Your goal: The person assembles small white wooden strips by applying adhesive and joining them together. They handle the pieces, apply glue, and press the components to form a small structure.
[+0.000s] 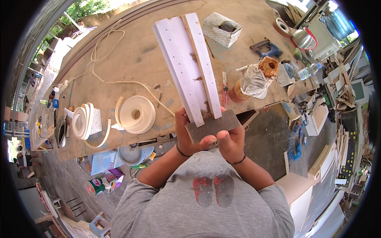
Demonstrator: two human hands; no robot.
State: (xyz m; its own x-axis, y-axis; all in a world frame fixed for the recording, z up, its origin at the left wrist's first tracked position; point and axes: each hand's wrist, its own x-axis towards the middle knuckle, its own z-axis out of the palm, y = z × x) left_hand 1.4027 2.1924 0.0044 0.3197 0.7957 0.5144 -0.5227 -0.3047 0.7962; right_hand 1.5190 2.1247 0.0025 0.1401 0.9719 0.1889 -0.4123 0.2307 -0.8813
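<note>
Both hands hold a long white wooden piece [174, 59] in front of my chest, its far end reaching out over the workbench. Two white faces with small dark holes run along it, with a recess between them. A dark brown end block [212, 127] crosses its near end. My left hand [185, 137] is closed round the left side of that end, thumb along the block's lower edge. On the right side, my right hand [232, 143] grips the block, its thumb at the near edge. The fingers behind the piece are mostly hidden.
The wooden workbench [131, 71] carries rolls of pale edge banding [137, 115], a cord, a patterned box [214, 35], a red-handled tool [225, 93], a nail gun [266, 48] and a cloth-draped container [250, 85]. Wood offcuts [345, 87] crowd the right. A round basin [133, 155] sits below the bench.
</note>
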